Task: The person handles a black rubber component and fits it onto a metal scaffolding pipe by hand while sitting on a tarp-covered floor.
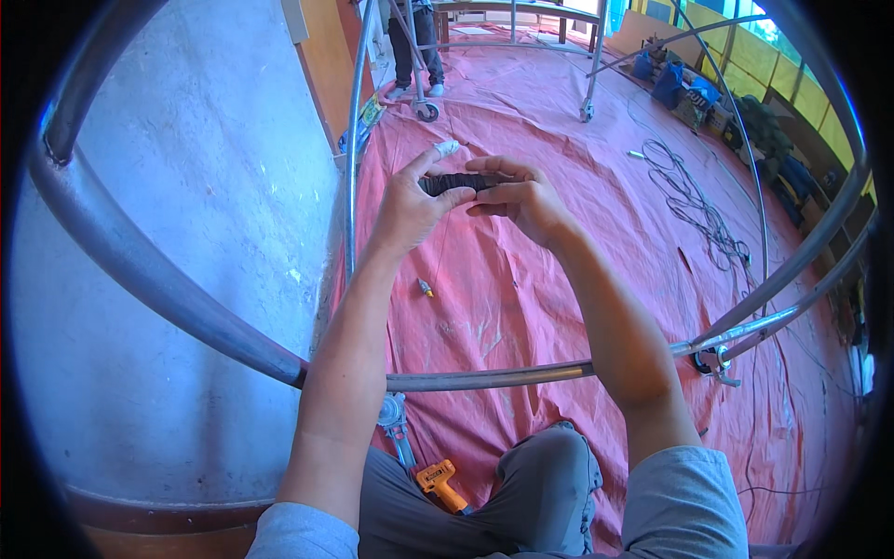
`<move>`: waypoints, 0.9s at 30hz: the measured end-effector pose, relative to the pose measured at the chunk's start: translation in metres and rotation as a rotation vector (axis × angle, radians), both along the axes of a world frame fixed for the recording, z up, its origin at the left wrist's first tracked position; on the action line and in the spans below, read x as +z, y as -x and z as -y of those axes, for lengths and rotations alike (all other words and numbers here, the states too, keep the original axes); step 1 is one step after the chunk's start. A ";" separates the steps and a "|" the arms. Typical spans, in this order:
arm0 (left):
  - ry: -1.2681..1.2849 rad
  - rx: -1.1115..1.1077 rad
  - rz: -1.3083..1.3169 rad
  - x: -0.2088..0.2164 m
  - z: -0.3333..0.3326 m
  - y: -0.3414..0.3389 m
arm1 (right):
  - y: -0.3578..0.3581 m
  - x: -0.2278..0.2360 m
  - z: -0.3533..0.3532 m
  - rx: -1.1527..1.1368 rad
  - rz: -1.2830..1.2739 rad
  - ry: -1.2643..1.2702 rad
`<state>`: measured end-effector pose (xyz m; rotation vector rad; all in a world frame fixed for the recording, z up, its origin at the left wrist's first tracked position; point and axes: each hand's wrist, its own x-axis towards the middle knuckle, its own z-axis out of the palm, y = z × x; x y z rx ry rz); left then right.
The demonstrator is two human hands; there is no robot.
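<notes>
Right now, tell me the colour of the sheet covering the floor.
The floor sheet is pinkish red, with pale scuffs; the head view shows it.

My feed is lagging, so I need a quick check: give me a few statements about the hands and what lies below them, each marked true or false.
1. Both hands grip one dark ribbed piece. True.
2. The left hand hangs empty. False: it pinches the piece's left end.
3. A yellow power drill lies below, near the knee. True.
4. The floor sheet is blue. False: it is reddish pink.
5. The right hand holds the other end. True.
</notes>
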<state>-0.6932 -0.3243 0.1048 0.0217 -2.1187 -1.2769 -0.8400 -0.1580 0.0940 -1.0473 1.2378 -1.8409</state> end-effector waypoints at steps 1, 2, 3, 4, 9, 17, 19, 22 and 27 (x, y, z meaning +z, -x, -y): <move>0.010 0.015 0.004 0.000 0.000 0.000 | -0.001 0.003 -0.001 0.027 0.017 -0.006; 0.013 0.014 0.002 0.000 -0.001 0.001 | -0.002 0.005 -0.003 0.009 0.029 -0.044; 0.014 0.015 0.001 -0.002 0.000 0.002 | -0.004 0.007 -0.004 -0.009 0.040 -0.082; 0.017 0.014 -0.001 -0.003 0.001 0.003 | -0.007 0.009 -0.004 -0.027 0.050 -0.119; 0.001 -0.007 -0.014 -0.019 0.013 0.005 | -0.018 0.012 0.007 -0.170 -0.186 -0.366; 0.119 -0.034 -0.002 -0.014 -0.006 0.001 | -0.015 0.001 -0.005 -0.188 -0.173 -0.256; 0.145 0.020 -0.001 -0.016 0.007 -0.004 | -0.014 0.000 0.009 -0.149 -0.199 -0.204; 0.196 0.032 -0.010 -0.022 0.007 0.006 | -0.005 -0.005 0.005 -0.167 -0.222 -0.186; 0.346 0.161 0.115 -0.011 -0.002 0.000 | -0.009 -0.003 0.001 -0.150 -0.135 -0.159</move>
